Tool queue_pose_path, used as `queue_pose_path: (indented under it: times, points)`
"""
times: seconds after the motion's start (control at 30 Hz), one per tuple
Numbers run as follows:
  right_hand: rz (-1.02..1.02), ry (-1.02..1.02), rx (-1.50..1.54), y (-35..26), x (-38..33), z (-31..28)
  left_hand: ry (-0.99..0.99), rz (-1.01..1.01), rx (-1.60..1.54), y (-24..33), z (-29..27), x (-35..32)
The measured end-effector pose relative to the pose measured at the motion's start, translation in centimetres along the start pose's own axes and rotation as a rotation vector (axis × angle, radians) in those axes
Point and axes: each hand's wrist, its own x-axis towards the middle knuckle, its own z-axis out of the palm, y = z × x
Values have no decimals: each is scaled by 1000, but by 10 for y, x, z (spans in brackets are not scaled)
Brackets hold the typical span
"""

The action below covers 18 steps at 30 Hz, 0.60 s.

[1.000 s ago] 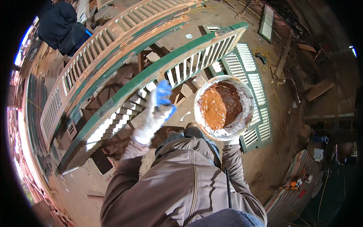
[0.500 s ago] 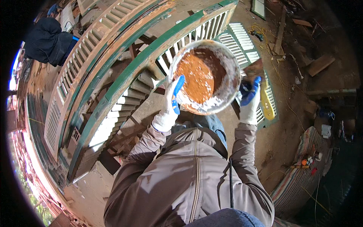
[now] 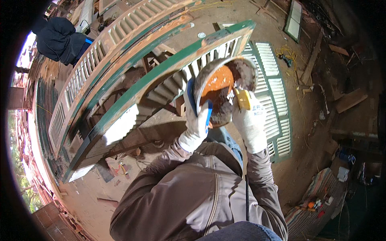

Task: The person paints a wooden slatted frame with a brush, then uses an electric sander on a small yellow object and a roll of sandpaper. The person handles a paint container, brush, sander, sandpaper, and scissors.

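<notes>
Both my hands wear white knitted gloves with blue-coated fingers. My left hand [image 3: 198, 122] grips the near left rim of a round, stained tub [image 3: 200, 72], which is tilted. Orange-brown paste [image 3: 219, 82] coats the inside, with whitish residue near the wall. My right hand [image 3: 250, 116] is closed round a putty knife with a yellow handle [image 3: 243, 99]. Its blade points down into the tub and is mostly hidden.
A green-framed louvred shutter [image 3: 161, 78] stands on edge to the left, with more shutter frames [image 3: 86, 76] behind it. Another louvred shutter [image 3: 277, 108] lies to the right. A yellow cord [image 3: 286, 52], loose boards [image 3: 350, 101] and a striped cloth [image 3: 311, 190] are farther right.
My right hand has swung inward from the tub's right side, bringing the putty knife into it. The tub has tilted and shifted slightly right, still held by my left hand.
</notes>
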Motion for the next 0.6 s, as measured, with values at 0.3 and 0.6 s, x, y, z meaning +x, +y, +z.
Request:
queue_pose_path:
  times: [0.3, 0.6]
  points:
    - [-155, -262, 461, 75, 50, -3, 113, -38, 137, -15, 51, 22]
    - [716, -65, 1135, 146, 124, -18, 351, 133, -308, 2, -37, 15]
